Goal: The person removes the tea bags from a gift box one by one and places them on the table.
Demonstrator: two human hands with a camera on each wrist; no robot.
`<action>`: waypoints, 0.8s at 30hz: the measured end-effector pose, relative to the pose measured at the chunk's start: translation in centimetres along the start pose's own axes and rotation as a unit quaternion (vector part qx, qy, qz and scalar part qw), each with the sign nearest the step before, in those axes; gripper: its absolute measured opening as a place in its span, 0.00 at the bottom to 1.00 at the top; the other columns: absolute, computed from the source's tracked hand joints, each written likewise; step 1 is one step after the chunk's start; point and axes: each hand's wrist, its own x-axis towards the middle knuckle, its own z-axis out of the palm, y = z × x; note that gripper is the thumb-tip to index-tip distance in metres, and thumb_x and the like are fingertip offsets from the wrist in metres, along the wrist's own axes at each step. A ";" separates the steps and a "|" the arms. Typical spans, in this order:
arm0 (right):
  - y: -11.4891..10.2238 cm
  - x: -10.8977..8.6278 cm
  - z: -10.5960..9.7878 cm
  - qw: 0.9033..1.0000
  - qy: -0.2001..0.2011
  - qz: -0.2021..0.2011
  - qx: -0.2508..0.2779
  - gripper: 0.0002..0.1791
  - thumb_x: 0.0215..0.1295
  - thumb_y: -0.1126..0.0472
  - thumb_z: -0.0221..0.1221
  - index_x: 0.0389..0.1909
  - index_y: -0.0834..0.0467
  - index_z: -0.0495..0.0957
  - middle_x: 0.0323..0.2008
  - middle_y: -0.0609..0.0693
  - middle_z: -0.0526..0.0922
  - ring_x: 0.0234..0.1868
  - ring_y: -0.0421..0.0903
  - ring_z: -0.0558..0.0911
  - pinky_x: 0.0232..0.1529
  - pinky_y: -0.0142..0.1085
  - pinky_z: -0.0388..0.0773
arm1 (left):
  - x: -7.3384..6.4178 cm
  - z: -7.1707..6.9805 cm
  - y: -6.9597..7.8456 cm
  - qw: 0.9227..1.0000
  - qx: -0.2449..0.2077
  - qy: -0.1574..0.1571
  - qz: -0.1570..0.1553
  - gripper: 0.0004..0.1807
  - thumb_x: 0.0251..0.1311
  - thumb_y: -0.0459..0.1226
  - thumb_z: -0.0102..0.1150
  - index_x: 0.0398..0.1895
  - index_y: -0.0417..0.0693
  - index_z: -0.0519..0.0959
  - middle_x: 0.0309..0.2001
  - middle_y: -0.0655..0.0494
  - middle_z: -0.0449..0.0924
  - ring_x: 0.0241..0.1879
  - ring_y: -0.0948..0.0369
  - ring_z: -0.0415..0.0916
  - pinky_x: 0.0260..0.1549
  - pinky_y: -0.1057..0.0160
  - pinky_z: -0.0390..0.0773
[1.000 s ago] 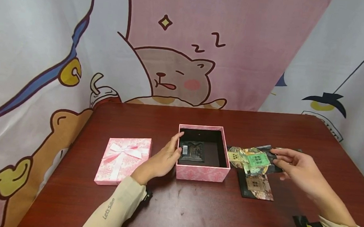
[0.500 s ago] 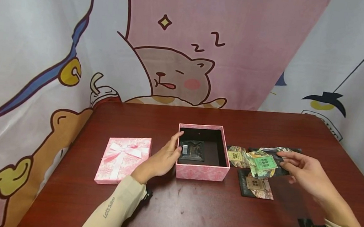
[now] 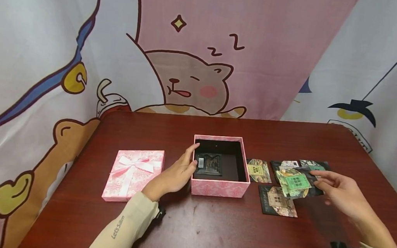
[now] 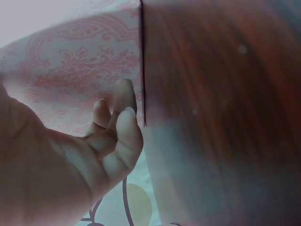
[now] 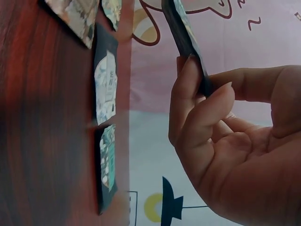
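My right hand [image 3: 341, 193] pinches the edge of a sachet [image 3: 293, 184] with a green label between thumb and fingers. It is held above the table, overlapping other sachets in the head view; in the right wrist view the packet is seen nearly edge-on. My left hand [image 3: 177, 173] holds the left wall of an open pink gift box [image 3: 219, 189], fingertips at its rim. In the left wrist view, several fingers [image 4: 127, 136] curl beside its patterned side. Inside the black-lined box, a black sachet [image 3: 209, 163] with a barcode lies at the left.
The box's pink lid [image 3: 133, 176] with a ribbon bow lies at the left. Right of the box are a yellow-labelled sachet [image 3: 258, 170] and a brown-labelled sachet [image 3: 278, 201]. Behind the held packet lie more sachets [image 3: 315, 165]. A printed curtain [image 3: 195, 77] hangs behind the table.
My right hand has moved right and slightly nearer with the green-labelled sachet, uncovering more of the sachets beneath and behind it. My left hand stays on the box.
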 end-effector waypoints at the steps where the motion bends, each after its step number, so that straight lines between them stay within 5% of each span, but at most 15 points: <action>1: 0.1 0.0 0.0 1.000 0.001 0.001 -0.001 0.25 0.77 0.59 0.46 0.66 0.71 0.65 0.51 0.72 0.78 0.23 0.46 0.73 0.26 0.39 0.76 | 0.0 0.0 0.0 1.000 0.001 0.000 0.000 0.31 0.78 0.47 0.33 0.79 0.56 0.40 0.73 0.36 0.53 0.72 0.46 0.56 0.68 0.46 0.57; 18: 2.5 0.3 -1.3 1.000 -0.007 0.019 -0.021 0.26 0.78 0.59 0.43 0.66 0.74 0.63 0.49 0.73 0.78 0.20 0.45 0.70 0.24 0.39 0.74 | 0.0 -0.2 0.3 1.000 -0.001 0.003 -0.001 0.31 0.78 0.42 0.35 0.79 0.56 0.41 0.73 0.34 0.53 0.71 0.45 0.57 0.68 0.45 0.58; 24: 3.6 0.4 -1.3 0.999 -0.015 0.028 -0.023 0.26 0.78 0.58 0.43 0.66 0.74 0.63 0.41 0.64 0.82 0.19 0.45 0.69 0.22 0.39 0.70 | -0.1 -0.1 0.2 1.000 0.003 0.001 0.000 0.31 0.78 0.46 0.33 0.79 0.57 0.40 0.74 0.35 0.53 0.72 0.46 0.56 0.68 0.46 0.58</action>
